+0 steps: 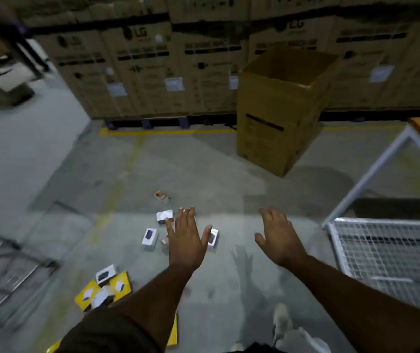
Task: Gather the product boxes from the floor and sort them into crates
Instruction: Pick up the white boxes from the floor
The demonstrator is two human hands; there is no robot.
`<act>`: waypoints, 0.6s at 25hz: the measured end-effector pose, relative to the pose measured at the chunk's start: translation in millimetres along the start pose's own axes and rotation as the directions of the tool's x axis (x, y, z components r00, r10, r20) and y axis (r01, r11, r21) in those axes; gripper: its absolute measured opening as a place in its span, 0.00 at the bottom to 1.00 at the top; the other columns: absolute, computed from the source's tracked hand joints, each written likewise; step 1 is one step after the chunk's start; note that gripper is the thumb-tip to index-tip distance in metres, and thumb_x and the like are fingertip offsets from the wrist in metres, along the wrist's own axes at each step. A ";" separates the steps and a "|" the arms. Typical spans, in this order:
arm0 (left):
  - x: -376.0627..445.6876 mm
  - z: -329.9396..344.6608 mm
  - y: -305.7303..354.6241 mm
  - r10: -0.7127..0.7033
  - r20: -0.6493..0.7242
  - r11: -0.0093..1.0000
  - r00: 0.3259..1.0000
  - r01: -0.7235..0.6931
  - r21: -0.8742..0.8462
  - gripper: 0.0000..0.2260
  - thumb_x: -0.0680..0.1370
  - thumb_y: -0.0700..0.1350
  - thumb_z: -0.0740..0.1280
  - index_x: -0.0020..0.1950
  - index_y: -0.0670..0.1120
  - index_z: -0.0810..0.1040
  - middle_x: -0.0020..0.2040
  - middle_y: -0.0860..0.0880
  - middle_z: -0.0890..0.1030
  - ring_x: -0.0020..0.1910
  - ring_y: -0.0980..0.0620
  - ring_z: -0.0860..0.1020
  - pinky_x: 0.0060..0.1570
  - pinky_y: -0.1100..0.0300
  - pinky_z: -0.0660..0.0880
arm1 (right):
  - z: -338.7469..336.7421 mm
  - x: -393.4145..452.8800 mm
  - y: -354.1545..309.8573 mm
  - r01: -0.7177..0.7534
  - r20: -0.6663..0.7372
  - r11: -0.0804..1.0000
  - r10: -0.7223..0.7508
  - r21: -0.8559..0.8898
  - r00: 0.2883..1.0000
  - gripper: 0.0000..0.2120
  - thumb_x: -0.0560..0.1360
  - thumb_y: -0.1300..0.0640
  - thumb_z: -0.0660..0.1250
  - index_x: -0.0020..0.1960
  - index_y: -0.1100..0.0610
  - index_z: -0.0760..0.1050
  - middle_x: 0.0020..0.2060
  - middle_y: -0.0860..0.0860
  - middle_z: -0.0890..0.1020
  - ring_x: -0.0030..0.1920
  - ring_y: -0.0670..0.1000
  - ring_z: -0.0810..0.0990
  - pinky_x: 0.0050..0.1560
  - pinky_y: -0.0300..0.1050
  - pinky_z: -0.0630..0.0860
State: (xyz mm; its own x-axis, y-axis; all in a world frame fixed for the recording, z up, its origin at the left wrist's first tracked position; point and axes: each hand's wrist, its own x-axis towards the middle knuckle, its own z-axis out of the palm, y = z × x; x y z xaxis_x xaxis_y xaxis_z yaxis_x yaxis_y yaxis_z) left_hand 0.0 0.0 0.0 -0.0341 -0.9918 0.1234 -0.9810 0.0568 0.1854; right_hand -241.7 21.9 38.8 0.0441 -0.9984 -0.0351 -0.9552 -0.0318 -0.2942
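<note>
Small product boxes lie scattered on the concrete floor. Several white boxes [149, 238] sit near the middle, one partly hidden behind my left hand [187, 239]. A pile of yellow boxes [121, 285] and white ones lies nearer, at lower left. A small brown box [161, 196] lies farther off. Both hands hover above the floor with fingers spread and nothing in them. My right hand [277, 238] is to the right of the boxes, over bare floor. A white wire crate [392, 253] stands at the right.
A tall open cardboard carton [277, 118] stands ahead on the right. Stacked large cartons [153, 70] on pallets line the back wall. A dark wire frame [5, 273] lies at left. A white metal table leg [371, 174] slants above the crate. My shoe [281, 319] shows below.
</note>
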 end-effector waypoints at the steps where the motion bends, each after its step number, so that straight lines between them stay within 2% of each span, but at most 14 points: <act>1: 5.3 1.7 -6.2 -0.042 0.010 0.999 0.999 0.042 0.015 0.31 0.79 0.63 0.51 0.73 0.43 0.69 0.70 0.44 0.74 0.73 0.43 0.68 0.73 0.39 0.59 | 4.7 16.5 -2.7 0.040 0.006 0.999 -0.040 0.010 0.999 0.30 0.76 0.49 0.64 0.74 0.57 0.61 0.70 0.55 0.69 0.68 0.55 0.67 0.68 0.48 0.66; 4: 25.7 9.1 -16.8 -0.194 -0.009 0.981 0.981 0.194 0.020 0.33 0.78 0.63 0.49 0.73 0.42 0.69 0.69 0.43 0.74 0.72 0.43 0.69 0.72 0.40 0.60 | 18.4 70.0 -5.7 0.169 0.050 0.985 -0.170 0.026 0.984 0.30 0.75 0.49 0.65 0.73 0.57 0.63 0.68 0.55 0.71 0.67 0.56 0.69 0.67 0.47 0.67; 6: 41.0 13.9 -19.1 -0.280 0.024 0.960 0.960 0.280 0.002 0.33 0.77 0.64 0.48 0.73 0.44 0.68 0.69 0.44 0.74 0.72 0.43 0.68 0.73 0.41 0.58 | 24.0 106.3 -7.3 0.245 0.085 0.968 -0.248 0.043 0.965 0.30 0.74 0.50 0.66 0.73 0.57 0.63 0.67 0.54 0.71 0.66 0.56 0.69 0.66 0.47 0.66; 8: 56.5 20.3 -17.2 -0.357 0.015 0.934 0.934 0.357 0.002 0.32 0.77 0.65 0.51 0.73 0.45 0.68 0.70 0.45 0.73 0.73 0.44 0.67 0.73 0.41 0.58 | 24.3 142.7 -0.6 0.303 0.102 0.951 -0.308 0.061 0.946 0.30 0.74 0.50 0.66 0.73 0.56 0.63 0.67 0.54 0.71 0.67 0.56 0.69 0.67 0.48 0.66; 11: 70.5 23.4 -8.7 -0.494 0.026 0.868 0.869 0.495 -0.037 0.33 0.77 0.66 0.53 0.74 0.46 0.68 0.72 0.46 0.71 0.74 0.46 0.66 0.73 0.41 0.59 | 24.1 189.9 9.4 0.365 0.152 0.927 -0.374 0.085 0.915 0.30 0.74 0.49 0.66 0.73 0.57 0.63 0.66 0.55 0.71 0.67 0.56 0.68 0.67 0.49 0.67; 13: 80.3 26.3 -4.0 -0.536 -0.008 0.843 0.844 0.536 -0.042 0.35 0.76 0.66 0.50 0.73 0.44 0.69 0.70 0.44 0.74 0.72 0.44 0.69 0.70 0.39 0.63 | 26.9 216.8 9.8 0.410 0.192 0.907 -0.421 0.096 0.886 0.30 0.74 0.50 0.66 0.73 0.57 0.64 0.65 0.55 0.71 0.66 0.56 0.68 0.66 0.49 0.68; 15: 91.6 28.3 -1.0 -0.570 0.026 0.820 0.821 0.570 -0.042 0.36 0.76 0.66 0.49 0.73 0.43 0.70 0.68 0.43 0.75 0.70 0.42 0.71 0.69 0.39 0.64 | 31.0 239.2 5.1 0.435 0.214 0.893 -0.450 0.113 0.867 0.28 0.73 0.51 0.66 0.71 0.58 0.65 0.64 0.55 0.72 0.65 0.57 0.69 0.64 0.50 0.70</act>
State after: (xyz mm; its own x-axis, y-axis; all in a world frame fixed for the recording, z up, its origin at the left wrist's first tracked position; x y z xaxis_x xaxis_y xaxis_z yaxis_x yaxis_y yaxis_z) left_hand -7.5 -94.1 -16.4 0.5259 -0.8500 -0.0295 -0.8162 -0.5141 0.2636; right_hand -226.9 -215.7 -0.7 0.5302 -0.8417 -0.1020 -0.8009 -0.4577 -0.3861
